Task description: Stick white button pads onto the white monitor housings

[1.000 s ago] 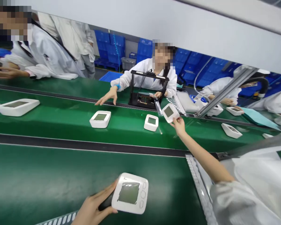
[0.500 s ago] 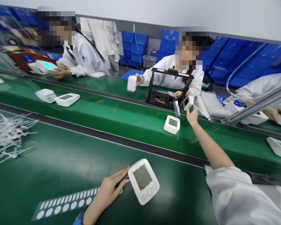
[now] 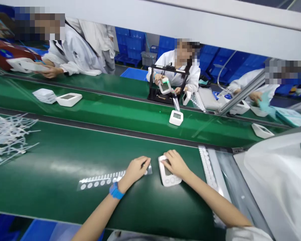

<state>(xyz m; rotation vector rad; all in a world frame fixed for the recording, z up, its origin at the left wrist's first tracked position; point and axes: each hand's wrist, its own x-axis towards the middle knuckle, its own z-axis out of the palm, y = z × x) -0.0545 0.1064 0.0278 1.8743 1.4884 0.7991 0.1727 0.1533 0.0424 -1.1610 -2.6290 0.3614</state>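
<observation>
Meter (image 3: 170, 177): face up at the bench (image 3: 140, 211), nearer the bench's far edge than its near edge; to the right of the strip (image 3: 102, 179), apart from it. Whether its whole base rests flat is unclear.
Right hand (image 3: 177, 164): holding the meter at its far right corner, your fingers at the far edge, your thumb across the screen (image 3: 168, 171).
Left hand (image 3: 136, 170): over the strip's right end, fingers curved in; you cannot tell from this view whether they grip anything.
Weight: expect a light load, suited to one hand.
Shell: probably stiff plastic, smooth enough to slip; the rounded corners should give little purchase.
Screen: treat as the fragile part. Thumb pressure may mark it; bear on the rim instead.
Buttons (image 3: 173, 181): on the side toward you, likely to yield if pressed. Keep your fingers off.
Grip: take the meter by its opposite side walls, thumb against fingers.
Strip: likely thin and limp. Lift by a bare corner, clear of the dots (image 3: 96, 183).
</observation>
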